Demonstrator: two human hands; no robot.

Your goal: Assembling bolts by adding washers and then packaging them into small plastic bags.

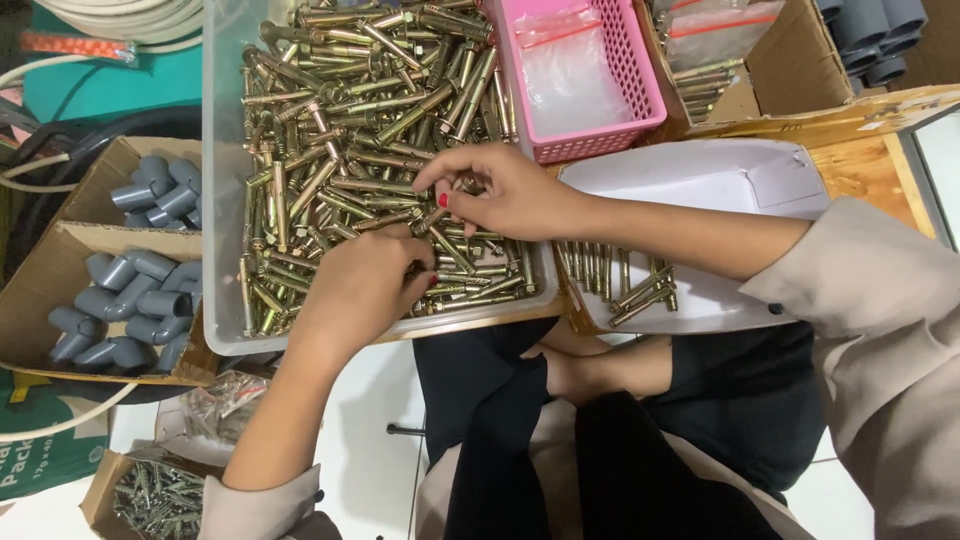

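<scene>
A clear plastic bin [222, 200] holds a heap of brass-coloured anchor bolts [350, 110]. My left hand [362, 290] rests on the bolts at the bin's near edge, fingers curled around some of them. My right hand [500, 190] reaches in from the right and pinches one bolt with thumb and fingers, just above the left hand. The two hands almost touch. Right of the bin lies a white cardboard box [720, 180] with several bolts [620, 280] laid side by side in it.
A pink plastic basket [640, 100] with small clear bags stands behind the white box. Cardboard boxes with grey pipe elbows [130, 300] sit at the left, a box of silver screws [150, 495] at the lower left. My crossed legs are below.
</scene>
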